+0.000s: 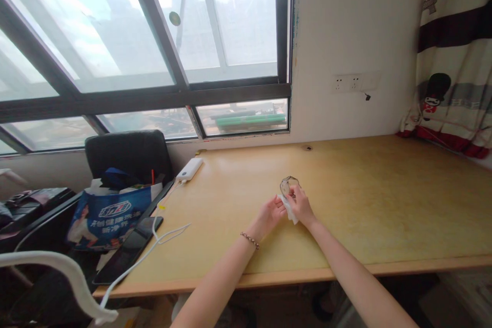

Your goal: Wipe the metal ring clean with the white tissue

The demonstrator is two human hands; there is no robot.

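My right hand [301, 207] is closed, its thumb and fingers pinching what looks like a pair of thin dark-rimmed eyeglasses [285, 184] above the wooden table. A crumpled white tissue [291, 213] hangs below those fingers, between my two hands. My left hand [270, 213], with a beaded bracelet [250, 240] on its wrist, is turned palm up, fingers apart from the glasses and reaching the tissue's left edge. Whether they press on the tissue is hard to see. Part of the glasses is hidden behind my right fingers.
On the table's [384, 205] left side lie a white power bank [189, 169], a white cable [172, 234] and a black tablet or phone [128, 251]. A blue bag [111, 218] rests on a black chair [128, 148]. A white curved tube [57, 261] juts in at lower left.
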